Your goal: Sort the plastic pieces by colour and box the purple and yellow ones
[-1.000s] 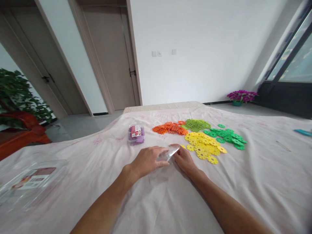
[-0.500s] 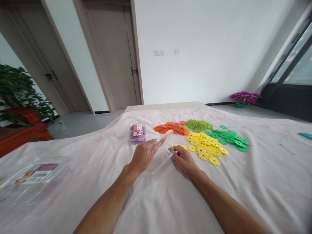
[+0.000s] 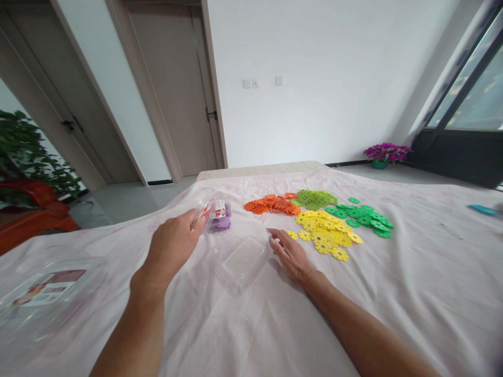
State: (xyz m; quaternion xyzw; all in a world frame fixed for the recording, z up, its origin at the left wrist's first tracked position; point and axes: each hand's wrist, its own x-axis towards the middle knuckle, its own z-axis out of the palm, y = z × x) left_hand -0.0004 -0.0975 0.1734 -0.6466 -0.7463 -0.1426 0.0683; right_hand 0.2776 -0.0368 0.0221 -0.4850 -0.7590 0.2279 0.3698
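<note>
A clear plastic box (image 3: 240, 260) lies open on the pink sheet (image 3: 393, 293). My left hand (image 3: 175, 245) grips its clear lid (image 3: 203, 213), lifted to the left in front of a small box of purple pieces (image 3: 220, 217). My right hand (image 3: 288, 252) rests with its fingers stretched at the box's right edge. Just beyond it lie piles of flat snowflake pieces: yellow (image 3: 326, 234), orange (image 3: 271, 204), light green (image 3: 315, 198) and dark green (image 3: 363, 215).
A larger clear container with a red label (image 3: 43, 294) sits at the left edge. A teal object (image 3: 485, 210) and a thin stick (image 3: 448, 231) lie far right. Beyond the bed are doors, a plant (image 3: 27, 157) and purple flowers (image 3: 387, 153).
My left hand lifted the lid off the clear box and carried it to the left. The box now lies open. My right hand stayed at the box's right edge.
</note>
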